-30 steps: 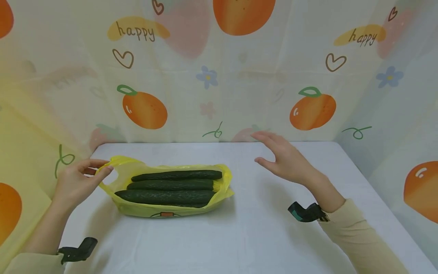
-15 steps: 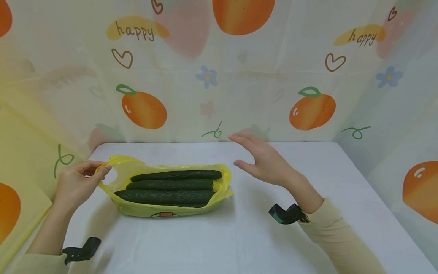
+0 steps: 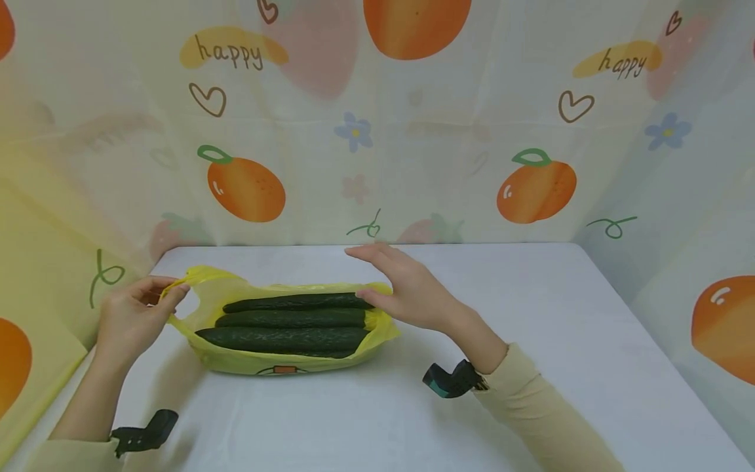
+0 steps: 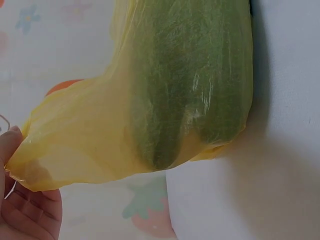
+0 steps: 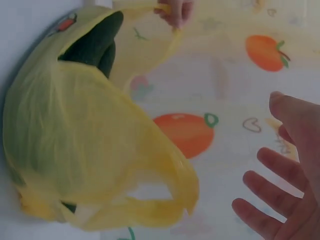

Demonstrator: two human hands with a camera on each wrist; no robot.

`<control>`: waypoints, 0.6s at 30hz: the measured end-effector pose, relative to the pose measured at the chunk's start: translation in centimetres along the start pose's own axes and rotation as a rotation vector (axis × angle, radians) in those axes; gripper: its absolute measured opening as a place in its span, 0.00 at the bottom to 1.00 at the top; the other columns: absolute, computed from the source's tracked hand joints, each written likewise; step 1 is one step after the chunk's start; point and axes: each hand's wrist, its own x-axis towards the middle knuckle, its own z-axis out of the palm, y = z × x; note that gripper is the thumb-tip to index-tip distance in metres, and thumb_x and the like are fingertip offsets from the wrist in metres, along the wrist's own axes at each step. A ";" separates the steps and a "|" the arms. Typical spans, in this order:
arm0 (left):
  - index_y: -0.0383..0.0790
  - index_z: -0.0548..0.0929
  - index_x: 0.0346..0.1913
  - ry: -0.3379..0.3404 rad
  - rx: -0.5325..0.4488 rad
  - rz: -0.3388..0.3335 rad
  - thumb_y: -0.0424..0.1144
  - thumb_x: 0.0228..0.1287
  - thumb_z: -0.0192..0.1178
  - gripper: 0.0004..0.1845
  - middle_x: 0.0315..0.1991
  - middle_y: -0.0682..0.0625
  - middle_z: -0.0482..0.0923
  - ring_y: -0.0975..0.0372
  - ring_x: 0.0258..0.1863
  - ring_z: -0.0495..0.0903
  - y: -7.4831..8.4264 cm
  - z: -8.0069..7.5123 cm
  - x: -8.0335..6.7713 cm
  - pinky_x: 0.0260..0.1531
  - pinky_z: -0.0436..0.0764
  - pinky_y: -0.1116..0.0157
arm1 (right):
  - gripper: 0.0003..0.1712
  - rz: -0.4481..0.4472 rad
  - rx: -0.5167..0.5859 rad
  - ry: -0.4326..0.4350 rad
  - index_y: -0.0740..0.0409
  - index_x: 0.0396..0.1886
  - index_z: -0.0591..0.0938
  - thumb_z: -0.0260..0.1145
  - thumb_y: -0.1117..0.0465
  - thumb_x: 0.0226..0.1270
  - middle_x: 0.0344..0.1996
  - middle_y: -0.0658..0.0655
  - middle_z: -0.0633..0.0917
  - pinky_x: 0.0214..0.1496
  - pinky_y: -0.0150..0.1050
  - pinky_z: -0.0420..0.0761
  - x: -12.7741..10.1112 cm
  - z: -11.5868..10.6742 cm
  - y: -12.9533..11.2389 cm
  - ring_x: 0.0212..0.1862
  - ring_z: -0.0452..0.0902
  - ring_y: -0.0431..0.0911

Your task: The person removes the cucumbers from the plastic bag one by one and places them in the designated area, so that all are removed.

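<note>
While pinching bag handle (image 3: 177,283): left hand (image 3: 131,319), fingers curled.
Right hand (image 3: 407,292) spread wide, above bag (image 3: 283,364) of cucumbers (image 3: 283,337).

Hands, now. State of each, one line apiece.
Left hand: pinches the handle of the yellow bag.
Right hand: open, fingers straight, at the bag's other end by the cucumbers, holding nothing.
</note>
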 end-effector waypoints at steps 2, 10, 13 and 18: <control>0.34 0.82 0.37 0.001 -0.001 -0.003 0.42 0.57 0.64 0.12 0.18 0.77 0.71 0.82 0.22 0.70 0.0 0.1 0.0 0.16 0.70 0.79 | 0.31 0.003 0.027 0.002 0.50 0.64 0.67 0.65 0.56 0.61 0.59 0.49 0.72 0.61 0.38 0.69 0.3 0.6 -0.3 0.61 0.67 0.41; 0.34 0.81 0.38 0.004 -0.005 -0.028 0.42 0.57 0.64 0.13 0.18 0.75 0.70 0.81 0.22 0.70 0.1 0.1 -0.2 0.15 0.70 0.77 | 0.31 -0.002 0.118 0.002 0.49 0.64 0.67 0.64 0.56 0.61 0.55 0.48 0.74 0.53 0.32 0.74 1.6 3.4 -1.2 0.53 0.71 0.40; 0.34 0.81 0.37 0.006 -0.010 -0.027 0.42 0.57 0.64 0.13 0.17 0.75 0.70 0.81 0.21 0.70 0.1 0.2 -0.2 0.14 0.70 0.76 | 0.31 -0.005 0.157 -0.015 0.50 0.64 0.67 0.64 0.56 0.62 0.56 0.49 0.74 0.53 0.33 0.75 2.0 4.4 -1.6 0.55 0.72 0.41; 0.34 0.81 0.38 -0.001 -0.019 -0.031 0.42 0.58 0.63 0.13 0.18 0.74 0.71 0.80 0.19 0.71 0.2 0.2 -0.3 0.12 0.69 0.75 | 0.30 0.012 0.222 -0.038 0.51 0.64 0.67 0.63 0.57 0.62 0.56 0.50 0.74 0.51 0.31 0.75 2.3 5.9 -2.0 0.55 0.72 0.42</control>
